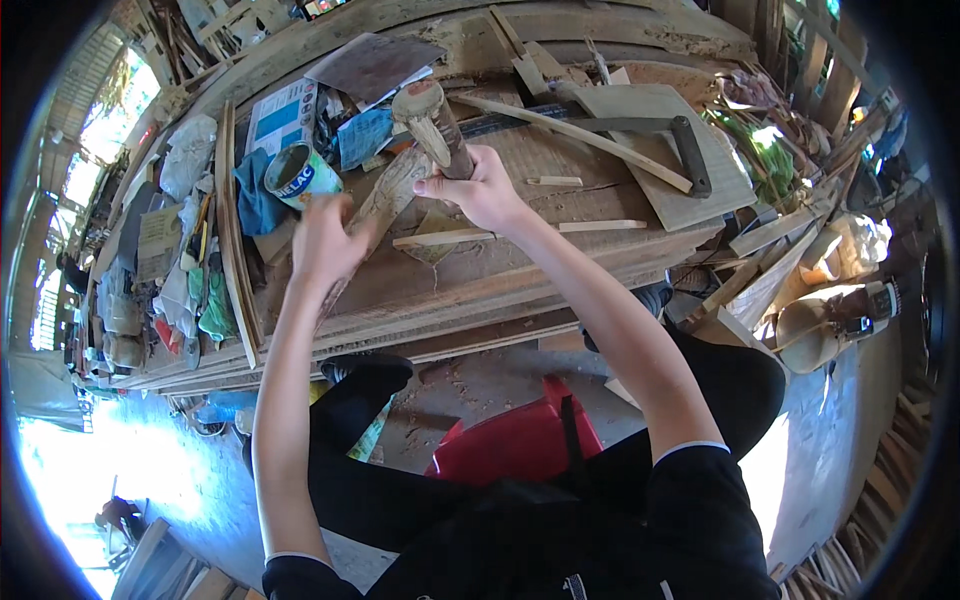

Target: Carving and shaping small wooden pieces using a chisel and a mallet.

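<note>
Over the bench, my right hand [484, 190] is closed around a rough wooden piece [418, 100] with a round cut end and bark along its side. Its thumb points left, beside a paler, stripped part of the wood. A light, whittled-looking length of wood [393, 192] slants from there down toward my left hand; whether the two are one piece I cannot tell. My left hand [328, 243] is curled and blurred next to that length, just in front of a green and white tin [302, 177]. Its fingertips are unclear, so any grip is hidden.
A thick plank bench [480, 270] carries wood strips, a frame saw [688, 155], a flat board [655, 190], blue cloth [258, 190] and papers [285, 115]. Bags and clutter line the left side. A red plastic stool [520, 440] stands below, between my legs.
</note>
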A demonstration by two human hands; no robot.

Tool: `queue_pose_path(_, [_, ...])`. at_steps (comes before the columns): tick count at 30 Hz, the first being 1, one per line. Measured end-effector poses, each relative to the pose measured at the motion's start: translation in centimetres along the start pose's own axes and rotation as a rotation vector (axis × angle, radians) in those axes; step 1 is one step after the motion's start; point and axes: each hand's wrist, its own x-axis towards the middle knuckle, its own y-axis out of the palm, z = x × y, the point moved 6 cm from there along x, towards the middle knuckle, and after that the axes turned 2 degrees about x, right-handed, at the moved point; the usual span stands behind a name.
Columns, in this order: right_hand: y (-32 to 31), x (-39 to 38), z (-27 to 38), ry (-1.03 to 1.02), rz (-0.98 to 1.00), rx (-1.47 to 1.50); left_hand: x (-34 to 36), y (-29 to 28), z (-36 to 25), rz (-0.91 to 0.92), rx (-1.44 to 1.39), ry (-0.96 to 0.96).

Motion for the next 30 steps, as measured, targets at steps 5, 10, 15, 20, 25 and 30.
queue_pose_path(5, [-1.0, -0.9, 0.5, 0.053, -0.003, -0.115, 4.6, -14.5, -10.8, -0.475, -0.566, 0.407])
queue_pose_path(10, [0.9, -0.8, 1.2, 0.071, 0.14, -0.072, 6.7, -11.9, -14.5, 0.274, 0.122, 0.287])
queue_pose_path(15, [-7.0, -4.5, 0.4, -0.106, 0.247, -0.674, 6.4, -10.1, -13.3, 0.433, -0.05, 0.393])
queue_pose_path(20, [-10.8, -7.0, -0.5, 0.01, 0.281, -0.908, 6.4, -9.9, -15.8, 0.278, -0.459, 0.533])
queue_pose_path(25, [-12.3, -7.2, -1.5, 0.078, 0.24, -0.746, 7.3, -8.3, -13.2, 0.429, -0.483, 0.284])
queue_pose_path(30, [-11.8, -6.9, -2.0, 0.108, 0.246, -0.699, 6.0, -7.1, -8.1, 0.575, -0.056, 0.139])
